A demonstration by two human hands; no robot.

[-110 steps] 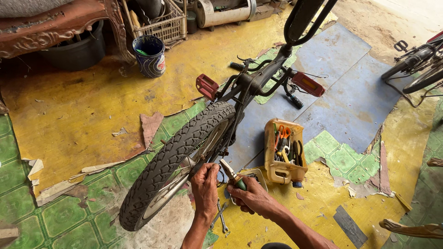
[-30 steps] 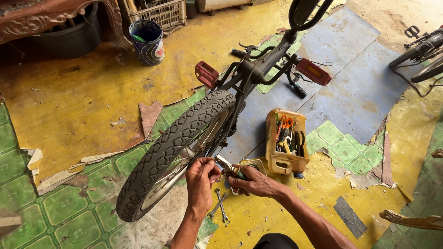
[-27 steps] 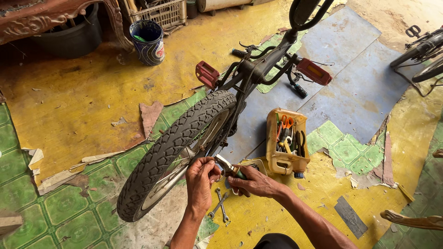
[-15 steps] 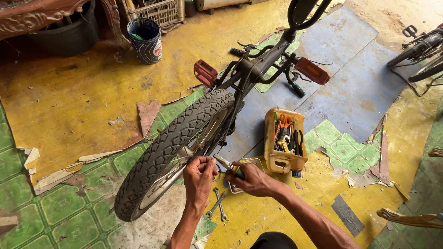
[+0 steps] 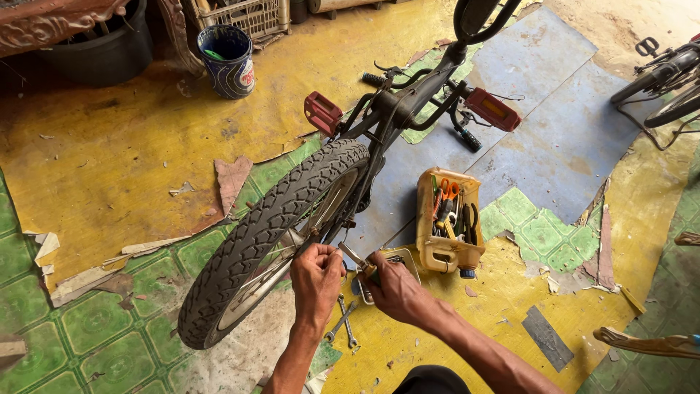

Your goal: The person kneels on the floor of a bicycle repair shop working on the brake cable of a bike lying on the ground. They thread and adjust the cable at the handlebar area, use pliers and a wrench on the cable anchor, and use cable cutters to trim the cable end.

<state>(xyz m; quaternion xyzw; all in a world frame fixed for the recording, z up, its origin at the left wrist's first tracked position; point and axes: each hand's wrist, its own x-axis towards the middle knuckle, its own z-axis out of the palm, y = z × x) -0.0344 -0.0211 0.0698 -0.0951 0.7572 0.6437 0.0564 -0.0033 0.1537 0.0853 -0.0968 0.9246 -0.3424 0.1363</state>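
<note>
hands (image 5: pixel 317 273) unmoved at wheel (image 5: pixel 270 233)

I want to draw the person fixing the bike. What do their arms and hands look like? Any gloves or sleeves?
No gloves: the left hand and the right hand are both bare. The forearms are bare too, with no sleeves in view. I see no watch, ring or bracelet. Both arms come up from the bottom edge of the picture.

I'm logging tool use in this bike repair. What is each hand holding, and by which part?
The right hand grips a tool by its handle, tip at the wheel hub. The left hand is closed at the axle; what it holds cannot be told.
</note>
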